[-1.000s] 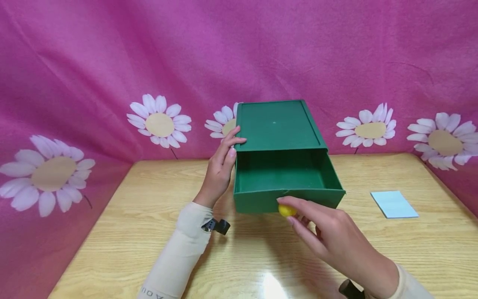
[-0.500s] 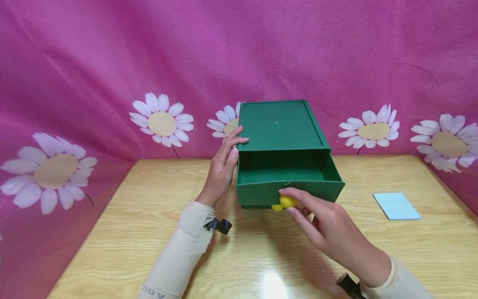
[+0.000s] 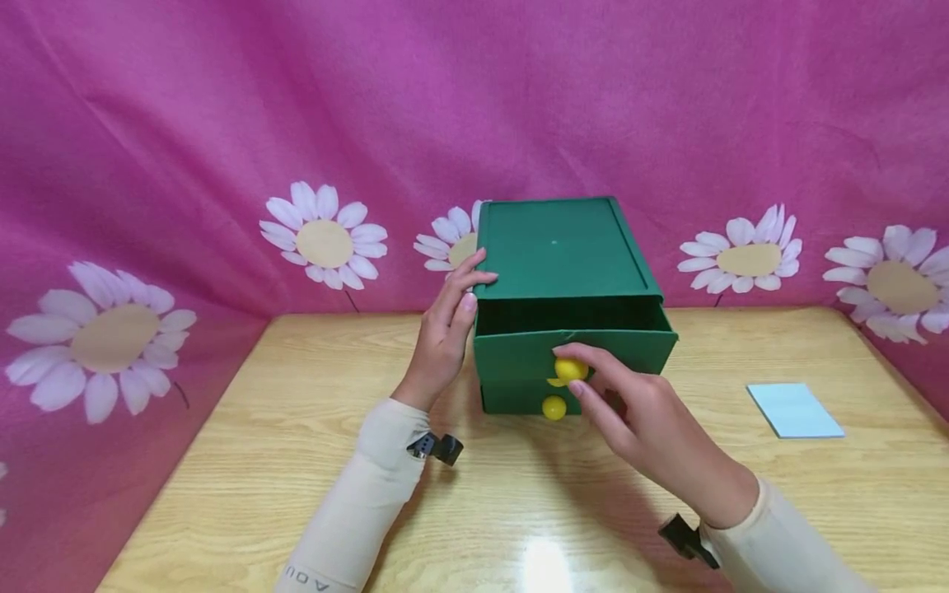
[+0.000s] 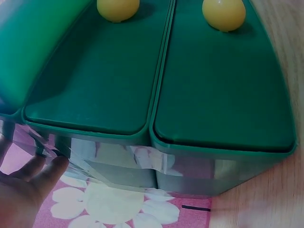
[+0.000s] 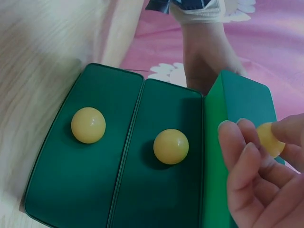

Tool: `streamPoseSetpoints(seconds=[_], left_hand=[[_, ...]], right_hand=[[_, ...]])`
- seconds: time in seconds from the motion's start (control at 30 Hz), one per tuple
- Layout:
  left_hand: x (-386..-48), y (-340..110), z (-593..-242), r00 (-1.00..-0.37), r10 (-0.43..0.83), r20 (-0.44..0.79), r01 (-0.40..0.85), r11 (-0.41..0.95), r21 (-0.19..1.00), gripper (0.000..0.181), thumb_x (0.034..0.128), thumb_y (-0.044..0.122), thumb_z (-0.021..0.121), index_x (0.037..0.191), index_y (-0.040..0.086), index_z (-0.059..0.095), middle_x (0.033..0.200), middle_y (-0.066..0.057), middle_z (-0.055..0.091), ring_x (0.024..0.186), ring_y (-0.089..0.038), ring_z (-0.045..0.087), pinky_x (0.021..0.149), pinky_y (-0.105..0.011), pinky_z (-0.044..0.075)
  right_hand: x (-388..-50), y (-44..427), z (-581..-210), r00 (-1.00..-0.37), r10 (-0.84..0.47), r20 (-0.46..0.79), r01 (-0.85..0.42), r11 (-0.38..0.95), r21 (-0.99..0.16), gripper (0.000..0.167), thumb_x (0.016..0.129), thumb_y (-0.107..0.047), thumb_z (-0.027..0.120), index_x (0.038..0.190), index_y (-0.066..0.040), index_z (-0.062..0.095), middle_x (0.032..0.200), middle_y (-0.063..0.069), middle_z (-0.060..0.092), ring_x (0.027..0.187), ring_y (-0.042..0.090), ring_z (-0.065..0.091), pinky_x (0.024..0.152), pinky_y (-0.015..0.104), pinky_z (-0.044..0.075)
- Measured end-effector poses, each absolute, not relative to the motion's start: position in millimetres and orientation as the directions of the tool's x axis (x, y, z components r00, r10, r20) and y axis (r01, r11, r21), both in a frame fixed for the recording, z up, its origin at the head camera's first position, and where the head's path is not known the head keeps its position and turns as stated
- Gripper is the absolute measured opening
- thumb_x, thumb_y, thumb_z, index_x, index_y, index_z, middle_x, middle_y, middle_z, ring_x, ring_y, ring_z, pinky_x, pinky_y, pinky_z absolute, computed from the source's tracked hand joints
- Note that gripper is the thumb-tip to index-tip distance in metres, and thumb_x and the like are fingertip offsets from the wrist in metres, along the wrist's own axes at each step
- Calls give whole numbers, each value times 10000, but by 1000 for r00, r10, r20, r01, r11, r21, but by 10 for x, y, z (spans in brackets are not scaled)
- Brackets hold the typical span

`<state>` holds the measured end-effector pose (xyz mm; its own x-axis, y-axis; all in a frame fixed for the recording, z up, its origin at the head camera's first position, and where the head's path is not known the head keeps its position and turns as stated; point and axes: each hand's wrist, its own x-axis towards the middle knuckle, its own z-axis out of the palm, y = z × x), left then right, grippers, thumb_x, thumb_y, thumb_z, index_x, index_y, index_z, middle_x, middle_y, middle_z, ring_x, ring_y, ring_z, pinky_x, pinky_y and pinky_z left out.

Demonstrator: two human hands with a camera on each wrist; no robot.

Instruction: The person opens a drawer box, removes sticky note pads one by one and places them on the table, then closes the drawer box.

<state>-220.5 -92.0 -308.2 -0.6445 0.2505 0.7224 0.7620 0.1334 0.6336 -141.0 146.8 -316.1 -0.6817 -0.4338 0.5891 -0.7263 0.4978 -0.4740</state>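
A green plastic drawer cabinet (image 3: 563, 247) stands on the table with its top drawer (image 3: 511, 354) partly pulled out. My right hand (image 3: 645, 420) pinches that drawer's round yellow knob (image 3: 569, 370) between thumb and index finger; its other fingers curl below in the right wrist view. My left hand (image 3: 442, 338) rests against the cabinet's left side, fingertips over the top edge. Two lower drawers are closed, each with a yellow knob: the middle knob (image 5: 171, 147) and the bottom knob (image 5: 88, 125). Only a dark strip of the top drawer's inside shows.
A pale blue square pad (image 3: 796, 410) lies on the wooden table (image 3: 334, 362) to the right of the cabinet. Pink cloth (image 3: 474, 99) with white daisies hangs behind and at the sides.
The top drawer has slid inward, away from me, with my right hand still on its knob. The lower knobs have come into sight. My left hand stays on the cabinet's side.
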Motion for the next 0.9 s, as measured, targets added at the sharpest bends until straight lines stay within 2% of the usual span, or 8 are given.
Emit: streamPoseSetpoints(seconds=[0.4, 0.67, 0.9], left_hand=[[-2214, -924, -3095, -638, 255, 727, 767, 122, 630, 326, 998, 34, 336, 1265, -47, 505, 1497, -215, 355, 1419, -291, 284, 1120, -434, 305], [-2206, -910, -3096, -627, 258, 735, 776, 129, 617, 337, 986, 12, 314, 1261, -56, 498, 1493, -232, 347, 1418, -311, 274, 1126, -448, 288], [-2198, -888, -3099, -633, 244, 735, 772, 127, 623, 343, 980, 7, 314, 1264, -58, 496, 1494, -231, 344, 1421, -322, 261, 1140, -442, 261]], right_hand=[[-1569, 1433, -3158, -695, -399, 598, -711, 506, -488, 436, 890, -28, 658, 1293, -165, 563, 686, -120, 517, 542, 56, 467, 455, 205, 404], [-1600, 1394, -3151, -708, -349, 614, -693, 510, -509, 418, 893, -33, 657, 1281, -171, 591, 816, -60, 613, 603, 71, 490, 499, 196, 418], [-1620, 1388, -3125, -727, -332, 601, -675, 508, -535, 399, 891, -40, 662, 1269, -155, 602, 890, -9, 662, 646, 68, 534, 534, 235, 475]])
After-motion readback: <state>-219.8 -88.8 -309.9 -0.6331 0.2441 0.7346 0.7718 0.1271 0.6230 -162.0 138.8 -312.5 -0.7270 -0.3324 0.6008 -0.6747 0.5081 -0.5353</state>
